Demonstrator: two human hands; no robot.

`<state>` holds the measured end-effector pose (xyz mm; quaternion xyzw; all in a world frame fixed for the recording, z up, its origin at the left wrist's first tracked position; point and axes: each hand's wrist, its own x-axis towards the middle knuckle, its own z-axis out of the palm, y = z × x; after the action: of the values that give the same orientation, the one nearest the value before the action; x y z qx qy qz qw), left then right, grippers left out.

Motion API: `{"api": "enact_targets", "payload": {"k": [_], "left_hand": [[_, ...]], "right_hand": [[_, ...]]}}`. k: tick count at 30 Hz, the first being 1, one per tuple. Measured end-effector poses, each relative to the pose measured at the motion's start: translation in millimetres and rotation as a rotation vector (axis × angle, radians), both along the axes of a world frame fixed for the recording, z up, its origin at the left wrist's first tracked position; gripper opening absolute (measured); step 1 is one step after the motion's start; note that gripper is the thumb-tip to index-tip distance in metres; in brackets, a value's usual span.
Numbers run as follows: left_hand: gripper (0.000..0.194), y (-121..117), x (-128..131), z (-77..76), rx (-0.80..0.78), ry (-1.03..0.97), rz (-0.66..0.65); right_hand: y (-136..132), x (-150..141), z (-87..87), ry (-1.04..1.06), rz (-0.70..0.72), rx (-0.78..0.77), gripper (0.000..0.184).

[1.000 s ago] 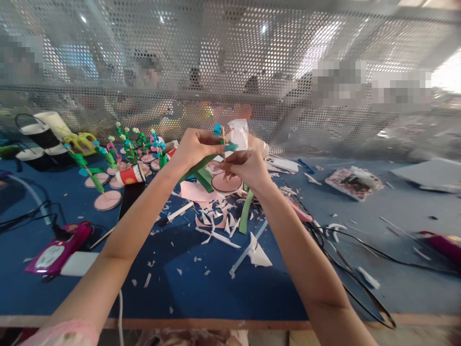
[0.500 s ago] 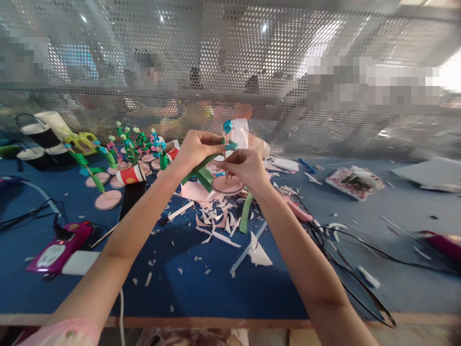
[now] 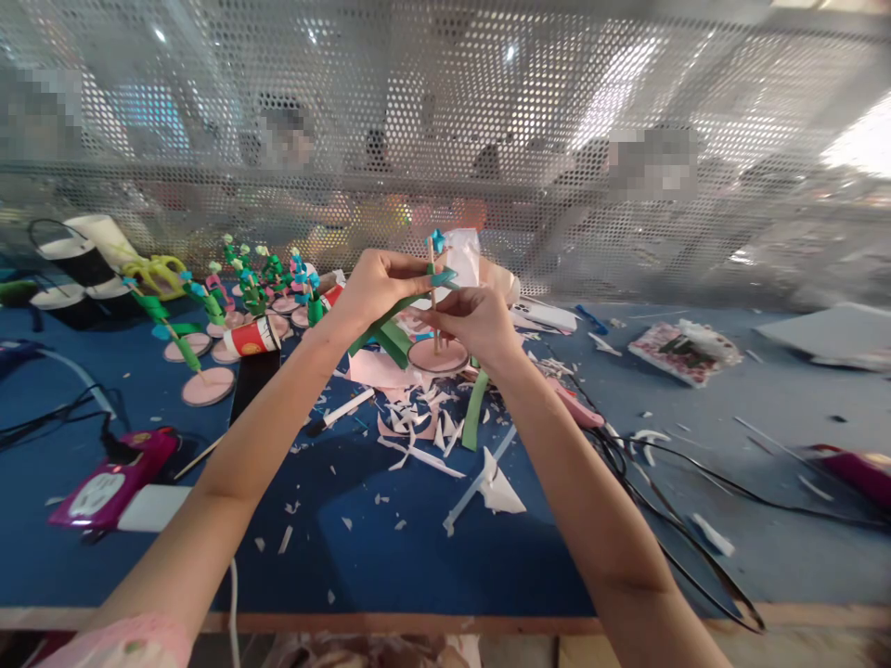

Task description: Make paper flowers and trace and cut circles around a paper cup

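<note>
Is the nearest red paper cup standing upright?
No, the red paper cup lies on its side among the small pink discs.

Counted, hands: one left hand (image 3: 390,283), one right hand (image 3: 480,325). Between them: one upright stick (image 3: 435,325), one blue flower (image 3: 436,240). At left: two magenta-and-red-and-white kinds, split as one magenta device (image 3: 115,482), two paper cups (image 3: 251,337). Pink discs (image 3: 208,386): at least six, crowded. Near the middle: one black-tipped marker (image 3: 348,407). At right: one patterned packet (image 3: 678,353), one more magenta device.

Soft overhead light, glare at upper right, faint arm shadows, blurry background, edges stretched and smeared.
</note>
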<state>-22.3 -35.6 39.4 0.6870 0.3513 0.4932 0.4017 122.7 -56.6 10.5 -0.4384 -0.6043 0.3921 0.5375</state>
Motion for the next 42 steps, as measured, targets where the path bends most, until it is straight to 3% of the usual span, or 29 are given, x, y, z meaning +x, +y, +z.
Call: {"api": "enact_targets", "payload": {"k": [10, 22, 33, 42], "left_hand": [[0.022, -1, 1, -0.6, 0.016, 0.004, 0.011], [0.021, 0, 6, -4.3, 0.044, -0.057, 0.019], [0.015, 4, 8, -9.0, -0.027, -0.155, -0.017], [0.004, 4, 11, -9.9, -0.022, -0.203, -0.015]], "right_hand": [[2, 0, -1.1, -0.087, -0.029, 0.073, 0.046], [2, -2, -0.5, -0.127, -0.034, 0.059, 0.038], [13, 5, -12.1, -0.196, -0.034, 0.109, 0.041], [6, 0, -4.5, -0.229, -0.068, 0.120, 0.042]]}}
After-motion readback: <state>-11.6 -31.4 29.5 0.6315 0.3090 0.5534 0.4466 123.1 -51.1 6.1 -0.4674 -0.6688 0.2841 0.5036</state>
